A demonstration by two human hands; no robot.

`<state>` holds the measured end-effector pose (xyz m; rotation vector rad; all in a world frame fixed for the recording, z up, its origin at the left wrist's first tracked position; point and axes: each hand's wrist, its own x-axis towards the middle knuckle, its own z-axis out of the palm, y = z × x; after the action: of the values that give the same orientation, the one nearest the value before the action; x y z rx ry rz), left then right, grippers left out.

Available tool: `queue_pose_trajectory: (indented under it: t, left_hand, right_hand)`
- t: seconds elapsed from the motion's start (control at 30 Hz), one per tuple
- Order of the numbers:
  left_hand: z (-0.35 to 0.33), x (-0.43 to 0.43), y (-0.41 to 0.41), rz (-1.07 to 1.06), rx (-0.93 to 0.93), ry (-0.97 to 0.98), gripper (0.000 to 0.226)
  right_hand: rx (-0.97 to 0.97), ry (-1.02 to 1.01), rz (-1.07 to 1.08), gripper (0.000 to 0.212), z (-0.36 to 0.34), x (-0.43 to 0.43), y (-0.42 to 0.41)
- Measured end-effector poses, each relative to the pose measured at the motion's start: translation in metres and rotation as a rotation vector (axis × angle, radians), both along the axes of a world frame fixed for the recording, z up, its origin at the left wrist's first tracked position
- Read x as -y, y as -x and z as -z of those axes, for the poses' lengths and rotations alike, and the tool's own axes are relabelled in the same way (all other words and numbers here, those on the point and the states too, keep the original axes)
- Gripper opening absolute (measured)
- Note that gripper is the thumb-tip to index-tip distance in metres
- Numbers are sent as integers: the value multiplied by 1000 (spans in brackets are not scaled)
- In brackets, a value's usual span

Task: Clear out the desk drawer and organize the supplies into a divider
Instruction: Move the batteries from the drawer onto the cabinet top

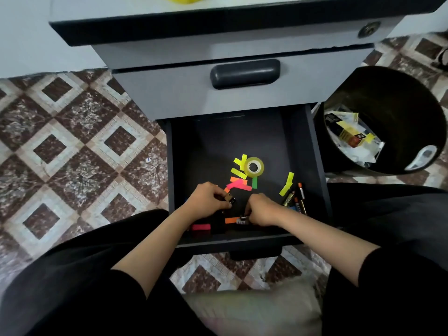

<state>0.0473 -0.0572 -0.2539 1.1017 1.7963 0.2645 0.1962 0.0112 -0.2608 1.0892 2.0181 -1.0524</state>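
both hands are down in the open drawer (213, 141) near its front edge — the left hand (208, 200) curled round a small tan-and-black piece (229, 199) i can't identify, the right hand (261, 209) pinching what looks like a battery (242, 221). the tape roll (253, 167) sits mid-drawer among loose neon flags (238, 184), with more batteries (294, 200) along the right edge. as i judge it, the light flags could cling to fingers or scatter when small pieces are lifted — and a round battery may slip from a crowded grip
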Motion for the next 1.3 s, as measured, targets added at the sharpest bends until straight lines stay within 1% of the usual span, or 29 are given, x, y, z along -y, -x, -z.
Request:
queue_pose_trajectory:
  t: [0.2, 0.3, 0.4, 0.57, 0.6, 0.67, 0.7, 0.73, 0.83, 0.87, 0.93, 1.07, 1.23, 1.3]
  left_hand:
    - [-19, 10, -3, -87, 28, -70, 3]
    - [-23, 18, -10, -94, -52, -89, 7]
    - [-20, 24, -15, -80, -124, -58, 14]
    - [-9, 26, -16, -103, -180, -5, 24]
    - [-7, 25, -16, -116, -194, 9, 24]
    - [-1, 23, -16, -118, -217, 47, 23]
    - [1, 21, -17, -94, -225, 74, 24]
    - [4, 19, -18, -48, -238, 99, 24]
    - [12, 12, -23, 74, -323, 177, 28]
    - [13, 11, -24, 93, -352, 190, 28]
    - [20, 8, -27, 133, -418, 181, 26]
    - [22, 6, -38, 241, -566, 168, 22]
    - [27, 2, -46, 355, -636, 170, 22]
    - [28, 0, -47, 356, -621, 177, 21]
  right_hand:
    - [-109, -3, 122, 21, -18, -12, -8]
    - [-141, -28, 164, 22, -33, -11, -14]
    - [-139, -68, 168, 23, -39, -10, -20]
    - [-110, -56, 286, 24, -36, -9, -29]
    - [-110, -58, 297, 22, -34, -11, -31]
    - [-97, -2, 399, 10, -29, -15, -35]
    - [-80, 28, 435, 4, -28, -16, -37]
    - [-73, 44, 453, 3, -26, -17, -37]
    - [-69, 52, 504, 16, -18, -21, -38]
    - [-68, 57, 502, 16, -18, -21, -37]
    - [-66, 70, 473, 8, -14, -22, -37]
    - [-89, 40, 409, 24, -5, -21, -32]
    - [-75, 14, 414, 23, 3, -20, -26]
    - [-51, -20, 416, 22, 2, -21, -26]
